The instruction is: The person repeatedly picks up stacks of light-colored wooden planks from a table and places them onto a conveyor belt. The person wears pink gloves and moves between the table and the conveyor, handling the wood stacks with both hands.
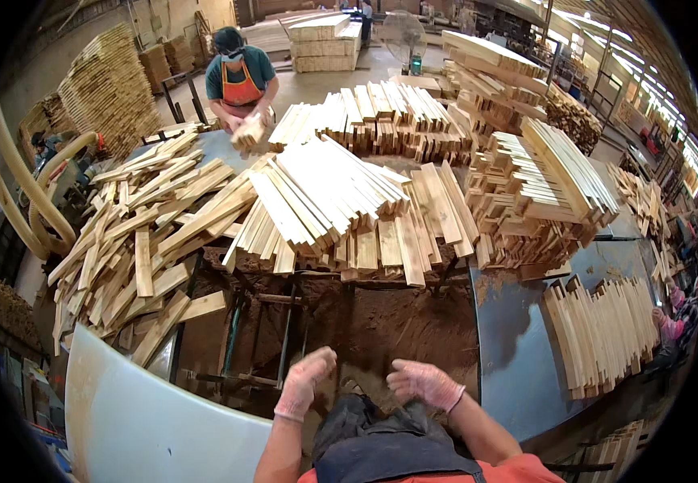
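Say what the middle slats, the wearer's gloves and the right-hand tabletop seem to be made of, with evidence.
Middle slats: apparently bare wood, unpainted, judging by the pale yellow-brown tones and straight-cut ends.
Gloves: probably knitted fabric, matt, judging by the snug pinkish cuffs; fibre unclear.
Right-hand tabletop: smooth blue-grey sheet, perhaps painted metal or laminate; its flat colour fits either.

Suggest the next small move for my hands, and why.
I'd probably reach forward with both hands toward the near ends of the stacked pale boards. Your left hand and right hand look empty and apart, in front of your body, and those board ends jut toward you above the dusty floor.
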A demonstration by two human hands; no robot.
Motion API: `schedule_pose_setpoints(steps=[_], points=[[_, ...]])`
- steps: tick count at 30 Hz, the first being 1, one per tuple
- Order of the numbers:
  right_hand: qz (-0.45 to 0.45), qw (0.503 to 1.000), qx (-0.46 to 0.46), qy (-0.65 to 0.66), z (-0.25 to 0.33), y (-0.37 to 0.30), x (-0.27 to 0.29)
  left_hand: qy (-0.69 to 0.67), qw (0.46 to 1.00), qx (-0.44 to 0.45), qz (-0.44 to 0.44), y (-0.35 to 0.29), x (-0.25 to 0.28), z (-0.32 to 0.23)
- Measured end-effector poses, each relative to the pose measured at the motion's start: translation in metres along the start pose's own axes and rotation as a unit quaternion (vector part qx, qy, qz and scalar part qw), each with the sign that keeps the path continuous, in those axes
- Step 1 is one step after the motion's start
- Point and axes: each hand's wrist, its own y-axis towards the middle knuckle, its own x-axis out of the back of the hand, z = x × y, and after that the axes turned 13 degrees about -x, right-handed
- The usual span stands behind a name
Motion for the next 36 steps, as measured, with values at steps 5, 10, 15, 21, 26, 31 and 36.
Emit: schedule_pose_setpoints(steps=[5, 10, 15, 21, 26, 31, 36], points=[[-0.055, 0.993, 0.055, -0.087, 0.142, 0.057, 0.019, 0.088, 0.972, -0.152, -0.158, 0.145, 0.029, -0.015], [-0.149, 0.954, 0.129, -0.226, 0.324, 0.148, 0.035, 0.22, 0.931, -0.201, -0.208, 0.259, 0.083, -0.033], [-0.37, 0.774, 0.268, -0.439, 0.511, 0.258, 0.047, 0.398, 0.888, -0.172, -0.155, 0.365, 0.193, -0.023], [-0.481, 0.707, 0.025, -0.518, 0.642, 0.348, 0.059, 0.567, 0.813, -0.021, -0.135, 0.46, 0.244, -0.018], [-0.327, 0.762, -0.021, -0.558, 0.651, 0.402, 0.139, 0.212, 0.923, 0.056, -0.317, 0.527, 0.194, -0.02], [-0.337, 0.765, 0.131, -0.532, 0.613, 0.375, 0.121, 0.097, 0.925, 0.079, -0.358, 0.522, 0.21, -0.002], [-0.205, 0.796, 0.228, -0.522, 0.585, 0.389, 0.155, 0.092, 0.944, 0.081, -0.306, 0.534, 0.169, -0.034]])
